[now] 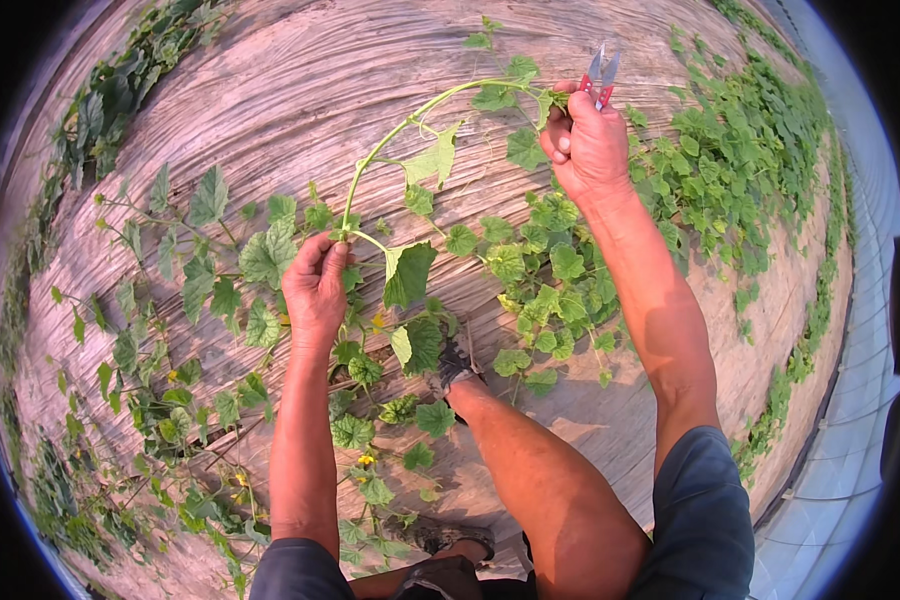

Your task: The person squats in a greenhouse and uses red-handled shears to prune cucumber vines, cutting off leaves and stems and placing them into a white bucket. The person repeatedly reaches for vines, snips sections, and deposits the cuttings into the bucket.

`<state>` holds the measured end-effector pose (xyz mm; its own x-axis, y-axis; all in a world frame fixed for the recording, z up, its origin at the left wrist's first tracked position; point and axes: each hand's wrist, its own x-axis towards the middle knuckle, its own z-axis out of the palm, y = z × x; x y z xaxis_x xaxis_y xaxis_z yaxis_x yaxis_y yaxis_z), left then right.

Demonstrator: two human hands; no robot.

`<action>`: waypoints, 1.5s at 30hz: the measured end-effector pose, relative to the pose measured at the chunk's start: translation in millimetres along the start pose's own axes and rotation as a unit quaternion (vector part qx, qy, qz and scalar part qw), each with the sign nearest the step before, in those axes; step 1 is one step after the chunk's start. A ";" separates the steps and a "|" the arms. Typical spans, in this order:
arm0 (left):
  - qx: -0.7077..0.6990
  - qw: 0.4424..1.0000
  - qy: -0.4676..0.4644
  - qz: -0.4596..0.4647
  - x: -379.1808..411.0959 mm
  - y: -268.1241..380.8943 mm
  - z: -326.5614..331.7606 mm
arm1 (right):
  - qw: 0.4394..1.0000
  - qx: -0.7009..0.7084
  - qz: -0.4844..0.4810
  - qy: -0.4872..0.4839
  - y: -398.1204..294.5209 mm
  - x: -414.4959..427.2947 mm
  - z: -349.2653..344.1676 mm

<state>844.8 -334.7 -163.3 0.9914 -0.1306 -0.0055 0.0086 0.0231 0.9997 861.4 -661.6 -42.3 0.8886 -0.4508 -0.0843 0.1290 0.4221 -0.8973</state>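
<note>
A long green vine stem (375,150) with a few drooping leaves arches between my two hands. My left hand (317,281) pinches its lower end between thumb and fingers, at centre left. Higher up and to the right, my right hand (589,142) has the leafy tip of the same vine at its fingers. Small thread snips with red handles (601,79) are also held in my right hand, their blades apart and pointing up. A large leaf (409,274) hangs from the stem just right of my left hand.
Leafy vines with yellow flowers (367,459) spread over the wrinkled ground sheet (285,90) below and to the left. A denser patch of vines (750,150) grows at right, beside a translucent sheet wall (840,420). My foot (457,371) stands among leaves near the centre.
</note>
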 end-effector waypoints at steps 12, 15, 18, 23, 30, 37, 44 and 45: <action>0.169 0.977 0.070 0.111 -0.6 34.9 19.7 | 0.968 0.174 0.135 -0.117 -7.6 -52.2 13.4; 0.122 0.974 0.055 0.182 -9.9 91.4 40.5 | 0.970 0.144 0.132 -0.141 -7.8 -65.2 23.1; 0.045 0.977 -0.013 0.206 -16.4 138.8 60.8 | 0.985 0.061 0.125 -0.105 -10.4 -82.1 44.1; 0.001 0.981 -0.056 0.185 -8.0 157.0 93.7 | 0.990 -0.059 0.079 -0.100 -9.1 -97.8 63.1; -0.054 0.987 -0.082 0.125 -11.8 141.1 90.6 | 0.987 -0.054 0.113 -0.104 -8.2 -105.4 65.5; -0.165 0.979 -0.074 0.094 -15.3 140.6 88.8 | 0.985 -0.064 0.104 -0.125 -1.3 -106.5 64.0; -0.252 0.961 -0.114 -0.011 -11.8 142.1 80.1 | 0.985 -0.056 0.099 -0.128 -1.0 -106.8 61.8; -0.272 0.956 -0.105 -0.035 -11.0 141.6 80.6 | 0.986 -0.067 0.091 -0.125 -1.5 -107.2 63.5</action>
<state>824.7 -409.9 -19.7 0.9383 -0.3457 -0.0090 0.1966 0.5119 0.8363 793.9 -564.0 -4.5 0.9746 -0.1613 -0.1552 -0.0875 0.3633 -0.9276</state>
